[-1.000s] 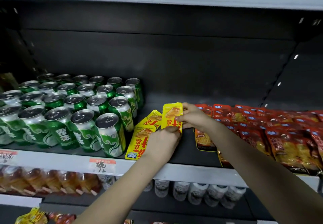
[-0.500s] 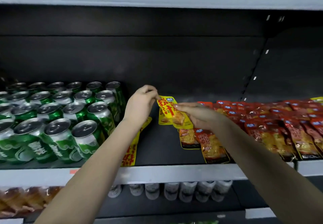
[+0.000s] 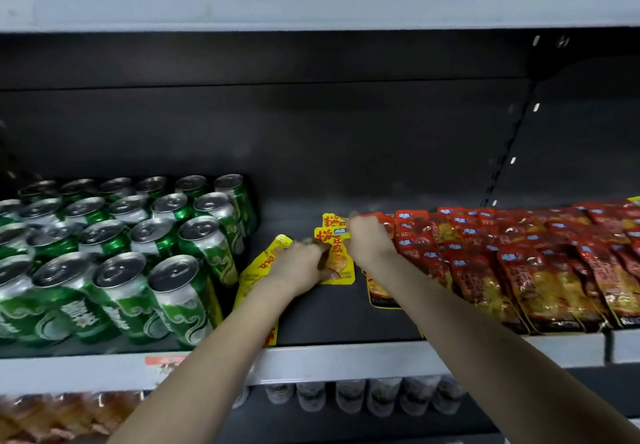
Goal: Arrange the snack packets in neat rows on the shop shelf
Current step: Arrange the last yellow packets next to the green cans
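A yellow snack packet point(image 3: 338, 253) with red lettering lies on the dark shelf point(image 3: 346, 319) between my two hands. My left hand point(image 3: 301, 263) grips its lower left edge, thumb under the packet. My right hand point(image 3: 369, 241) holds its upper right edge, fingers curled over it. A second yellow packet peeks out behind the first at the top. More yellow packets point(image 3: 258, 270) lean in a row against the cans, partly hidden by my left forearm. Red snack packets point(image 3: 519, 263) lie in overlapping rows to the right.
Green drink cans point(image 3: 114, 253) stand packed on the shelf's left side. The grey shelf lip point(image 3: 346, 360) runs along the front with a price tag point(image 3: 162, 360). Small bottles point(image 3: 363, 395) and wrapped buns point(image 3: 52, 412) sit on the shelf below.
Both hands brought the yellow packet down from the air onto the shelf, near another yellow packet at the back. My left hand shifted from its top corner to its lower edge.
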`<action>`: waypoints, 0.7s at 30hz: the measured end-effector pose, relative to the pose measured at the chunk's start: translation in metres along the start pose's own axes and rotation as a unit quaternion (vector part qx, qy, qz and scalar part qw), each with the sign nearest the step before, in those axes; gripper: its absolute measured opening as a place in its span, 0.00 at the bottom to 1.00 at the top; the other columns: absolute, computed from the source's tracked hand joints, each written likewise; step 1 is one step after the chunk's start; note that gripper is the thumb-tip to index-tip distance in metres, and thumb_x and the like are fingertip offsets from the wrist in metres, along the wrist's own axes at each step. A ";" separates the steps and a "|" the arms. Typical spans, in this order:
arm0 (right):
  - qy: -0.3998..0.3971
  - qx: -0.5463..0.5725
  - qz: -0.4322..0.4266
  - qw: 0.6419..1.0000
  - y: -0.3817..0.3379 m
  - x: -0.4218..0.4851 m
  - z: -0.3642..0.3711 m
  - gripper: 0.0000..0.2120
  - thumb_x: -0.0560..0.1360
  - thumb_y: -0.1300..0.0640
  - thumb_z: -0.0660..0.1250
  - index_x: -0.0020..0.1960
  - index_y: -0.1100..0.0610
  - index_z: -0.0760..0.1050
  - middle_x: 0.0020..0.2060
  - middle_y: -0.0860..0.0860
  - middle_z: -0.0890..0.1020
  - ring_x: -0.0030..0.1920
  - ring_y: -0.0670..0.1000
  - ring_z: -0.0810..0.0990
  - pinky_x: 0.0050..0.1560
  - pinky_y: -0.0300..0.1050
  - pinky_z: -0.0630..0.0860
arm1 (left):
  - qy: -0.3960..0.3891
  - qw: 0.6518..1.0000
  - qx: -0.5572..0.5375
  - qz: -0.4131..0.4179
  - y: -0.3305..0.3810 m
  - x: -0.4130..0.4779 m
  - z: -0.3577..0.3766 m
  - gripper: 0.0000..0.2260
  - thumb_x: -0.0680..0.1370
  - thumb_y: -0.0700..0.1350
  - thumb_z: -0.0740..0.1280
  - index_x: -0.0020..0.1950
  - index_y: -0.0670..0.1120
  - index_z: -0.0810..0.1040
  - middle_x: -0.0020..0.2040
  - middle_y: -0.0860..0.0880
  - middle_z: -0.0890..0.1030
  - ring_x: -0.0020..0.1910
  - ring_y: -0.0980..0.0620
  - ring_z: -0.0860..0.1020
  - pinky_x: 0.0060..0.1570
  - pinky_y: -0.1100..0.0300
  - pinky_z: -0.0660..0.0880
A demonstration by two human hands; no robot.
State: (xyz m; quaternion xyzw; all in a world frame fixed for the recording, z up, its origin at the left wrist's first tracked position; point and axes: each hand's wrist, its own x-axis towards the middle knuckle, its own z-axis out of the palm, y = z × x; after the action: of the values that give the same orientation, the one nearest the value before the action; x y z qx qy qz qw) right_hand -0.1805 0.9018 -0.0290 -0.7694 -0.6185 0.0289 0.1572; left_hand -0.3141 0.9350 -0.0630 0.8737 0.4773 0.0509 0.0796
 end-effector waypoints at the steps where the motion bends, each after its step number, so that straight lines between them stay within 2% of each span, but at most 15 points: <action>1: 0.010 -0.039 -0.017 0.999 0.000 -0.003 -0.001 0.07 0.76 0.63 0.62 0.53 0.60 0.74 0.51 0.58 0.80 0.53 0.60 0.80 0.46 0.48 0.76 | 0.001 1.000 -0.014 0.007 0.001 0.001 0.001 0.27 0.73 0.55 0.69 0.69 0.49 0.69 0.67 0.45 0.72 0.65 0.43 0.70 0.62 0.51 0.70; 3: 0.015 -0.076 -0.048 0.996 -0.002 -0.010 -0.002 0.08 0.76 0.63 0.60 0.54 0.60 0.75 0.52 0.58 0.80 0.53 0.60 0.80 0.46 0.49 0.76 | 0.005 0.999 -0.042 0.023 0.002 0.004 0.003 0.26 0.75 0.52 0.68 0.71 0.50 0.67 0.70 0.46 0.70 0.68 0.44 0.69 0.63 0.51 0.69; 5: -0.020 -0.103 -0.082 0.991 -0.004 -0.020 0.001 0.10 0.76 0.61 0.61 0.56 0.61 0.75 0.55 0.58 0.77 0.56 0.60 0.78 0.49 0.50 0.75 | 0.017 0.998 -0.044 0.030 0.003 0.007 0.006 0.24 0.76 0.52 0.66 0.72 0.52 0.66 0.73 0.48 0.67 0.69 0.43 0.69 0.64 0.51 0.69; 7: -0.062 -0.137 -0.108 0.983 -0.004 -0.030 0.003 0.14 0.76 0.61 0.61 0.60 0.62 0.74 0.59 0.57 0.73 0.61 0.59 0.72 0.55 0.52 0.73 | 0.017 1.000 -0.007 0.022 0.006 0.007 0.007 0.24 0.78 0.53 0.62 0.73 0.55 0.63 0.75 0.49 0.62 0.71 0.44 0.66 0.67 0.50 0.65; 10: -0.062 -0.171 -0.127 0.975 0.001 -0.035 0.004 0.15 0.75 0.61 0.61 0.61 0.60 0.74 0.61 0.55 0.72 0.64 0.58 0.67 0.63 0.53 0.67 | 0.025 0.998 0.050 0.018 0.009 0.002 0.002 0.22 0.79 0.53 0.60 0.73 0.56 0.62 0.76 0.50 0.60 0.73 0.46 0.62 0.68 0.48 0.59; 12: -0.041 -0.146 -0.126 0.980 0.003 -0.032 0.000 0.15 0.74 0.63 0.61 0.60 0.58 0.76 0.61 0.54 0.75 0.64 0.57 0.68 0.63 0.52 0.66 | 0.054 0.997 0.063 -0.006 0.007 -0.005 -0.008 0.21 0.79 0.50 0.59 0.73 0.54 0.63 0.75 0.49 0.61 0.72 0.45 0.62 0.69 0.49 0.59; 15: -0.006 -0.054 -0.122 0.991 0.002 -0.022 -0.009 0.19 0.71 0.67 0.60 0.58 0.54 0.79 0.59 0.54 0.78 0.61 0.56 0.73 0.62 0.50 0.71 | 0.080 0.993 0.051 -0.068 -0.001 -0.030 -0.028 0.20 0.78 0.41 0.58 0.71 0.46 0.65 0.72 0.43 0.65 0.68 0.41 0.67 0.66 0.52 0.63; 18: -0.021 0.036 -0.104 0.994 -0.011 -0.011 -0.012 0.23 0.70 0.70 0.58 0.57 0.51 0.80 0.59 0.54 0.79 0.59 0.57 0.76 0.61 0.48 0.74 | 0.023 0.990 0.081 -0.111 0.000 -0.069 -0.027 0.22 0.75 0.36 0.57 0.70 0.42 0.65 0.70 0.41 0.66 0.69 0.40 0.64 0.68 0.51 0.65; 21: -0.071 0.055 -0.122 0.988 -0.032 -0.001 0.001 0.22 0.70 0.70 0.57 0.58 0.57 0.79 0.58 0.56 0.80 0.60 0.59 0.76 0.60 0.50 0.74 | -0.043 0.977 0.125 -0.165 0.006 -0.101 -0.006 0.24 0.78 0.39 0.55 0.74 0.37 0.56 0.73 0.38 0.60 0.73 0.38 0.58 0.71 0.49 0.59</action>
State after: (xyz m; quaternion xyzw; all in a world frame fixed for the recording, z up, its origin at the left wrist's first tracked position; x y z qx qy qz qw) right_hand -0.2113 0.9070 -0.0216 -0.6741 -0.7149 0.0981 0.1576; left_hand -0.3649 0.8472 -0.0569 0.7874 0.6134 -0.0610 -0.0026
